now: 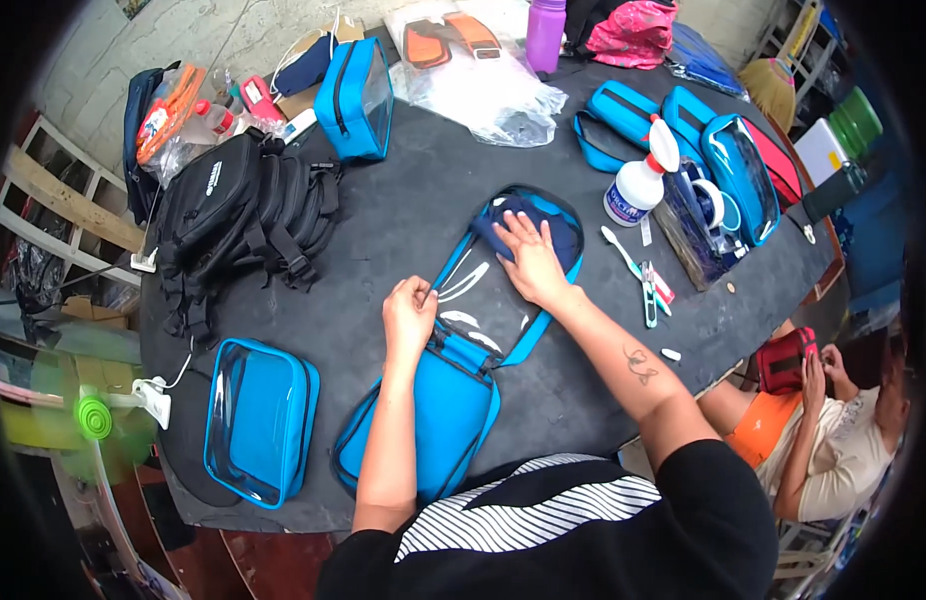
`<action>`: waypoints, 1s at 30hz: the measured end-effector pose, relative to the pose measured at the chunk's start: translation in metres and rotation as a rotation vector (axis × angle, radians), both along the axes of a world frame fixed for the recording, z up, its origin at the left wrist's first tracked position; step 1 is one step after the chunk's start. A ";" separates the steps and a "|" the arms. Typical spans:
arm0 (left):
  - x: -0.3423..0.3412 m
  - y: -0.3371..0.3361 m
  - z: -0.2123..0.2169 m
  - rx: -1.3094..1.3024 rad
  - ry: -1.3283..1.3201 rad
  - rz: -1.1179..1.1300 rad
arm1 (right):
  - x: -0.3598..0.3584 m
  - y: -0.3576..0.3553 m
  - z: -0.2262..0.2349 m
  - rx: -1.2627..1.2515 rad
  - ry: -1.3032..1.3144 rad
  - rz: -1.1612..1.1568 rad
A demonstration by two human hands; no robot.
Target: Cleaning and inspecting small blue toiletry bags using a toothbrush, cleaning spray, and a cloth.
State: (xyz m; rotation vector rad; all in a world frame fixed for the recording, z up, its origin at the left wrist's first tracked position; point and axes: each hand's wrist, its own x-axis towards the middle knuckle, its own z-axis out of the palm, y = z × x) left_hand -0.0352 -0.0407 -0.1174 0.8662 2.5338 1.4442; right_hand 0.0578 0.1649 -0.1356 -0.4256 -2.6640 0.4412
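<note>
A blue pouch [408,430] lies unfolded on the dark table in front of me, with a see-through panel [483,290] on its far half. At that half's left edge, my left hand [411,312] is closed in a pinch; a zipper pull there is too small to make out. My right hand [531,258] rests with fingers spread on a dark navy bundle [495,222] at the pouch's far end. White cord loops show near the see-through panel. To the right lie a toothbrush [621,250] and a small teal-handled tool [649,300].
Left of me are another blue see-through pouch [261,420] and a black backpack [233,205]. A white spray bottle [635,185] stands before several blue pouches [740,180]. A third pouch [355,100] stands at the back. A person [833,430] holds a red pouch [783,362] at lower right.
</note>
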 end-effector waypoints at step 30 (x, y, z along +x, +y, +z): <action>0.006 0.006 -0.001 -0.096 0.032 0.116 | -0.016 -0.001 0.022 0.178 -0.097 -0.073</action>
